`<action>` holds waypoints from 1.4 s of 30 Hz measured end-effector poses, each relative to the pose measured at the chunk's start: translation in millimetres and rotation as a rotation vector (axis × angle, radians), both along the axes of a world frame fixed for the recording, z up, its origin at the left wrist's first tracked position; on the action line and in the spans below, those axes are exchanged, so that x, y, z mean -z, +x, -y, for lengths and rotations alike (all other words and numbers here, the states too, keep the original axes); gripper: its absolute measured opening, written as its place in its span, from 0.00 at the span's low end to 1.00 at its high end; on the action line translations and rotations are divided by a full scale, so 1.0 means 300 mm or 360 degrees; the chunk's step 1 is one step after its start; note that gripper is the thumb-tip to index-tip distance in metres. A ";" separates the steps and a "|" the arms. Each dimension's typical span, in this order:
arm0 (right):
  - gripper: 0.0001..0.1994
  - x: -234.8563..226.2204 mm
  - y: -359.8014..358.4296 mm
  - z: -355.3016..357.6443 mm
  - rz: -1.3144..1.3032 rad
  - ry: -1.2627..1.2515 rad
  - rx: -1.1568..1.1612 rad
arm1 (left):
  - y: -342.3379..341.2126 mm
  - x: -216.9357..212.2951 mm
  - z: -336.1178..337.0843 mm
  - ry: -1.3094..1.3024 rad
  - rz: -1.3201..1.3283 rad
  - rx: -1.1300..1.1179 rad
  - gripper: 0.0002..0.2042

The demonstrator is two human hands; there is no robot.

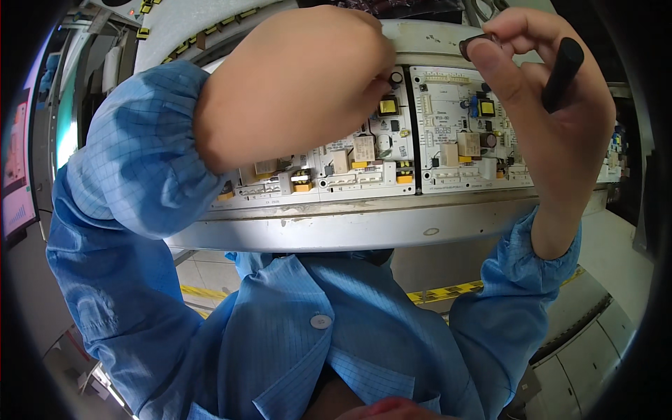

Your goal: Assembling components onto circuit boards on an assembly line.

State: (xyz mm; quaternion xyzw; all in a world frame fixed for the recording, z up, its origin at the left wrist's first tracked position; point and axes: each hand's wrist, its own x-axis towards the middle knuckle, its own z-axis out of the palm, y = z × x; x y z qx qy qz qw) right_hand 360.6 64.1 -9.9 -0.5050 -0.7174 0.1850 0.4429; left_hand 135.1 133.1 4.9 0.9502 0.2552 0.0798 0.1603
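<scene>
My left hand (343,56) reaches over the left circuit board (385,157), back uppermost and fingers curled. Its fingertips are mostly hidden, near a dark round capacitor (396,77) and a yellow-and-black transformer (388,106); what they hold, if anything, cannot be seen. My right hand (553,98) is raised above the right circuit board (448,171). Thumb and index finger pinch a small dark piece (476,46). A black rod (563,73), like a handle, sticks up from the same hand's grip. My right hand covers part of the right board.
The white boards lie side by side in a metal-edged fixture (301,231), a dark gap between them. Several yellow-and-black components (210,29) stand in rows on a pale surface at the far left. A lit screen (21,147) is at the left edge. Yellow-black tape (448,291) marks the floor.
</scene>
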 end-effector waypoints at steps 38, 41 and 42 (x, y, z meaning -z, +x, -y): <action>0.11 -0.021 -0.087 0.042 0.0184 -0.0369 -0.0279 | -0.038 -0.134 -0.045 -0.0209 0.0053 -0.0127 0.09; 0.08 -0.018 -0.090 0.086 0.0188 -0.0626 -0.0064 | -0.100 -0.113 -0.110 0.0531 0.0127 -0.0140 0.09; 0.06 -0.014 -0.092 0.090 0.0217 -0.0598 -0.0030 | -0.123 -0.102 -0.129 0.0646 0.0056 -0.0207 0.09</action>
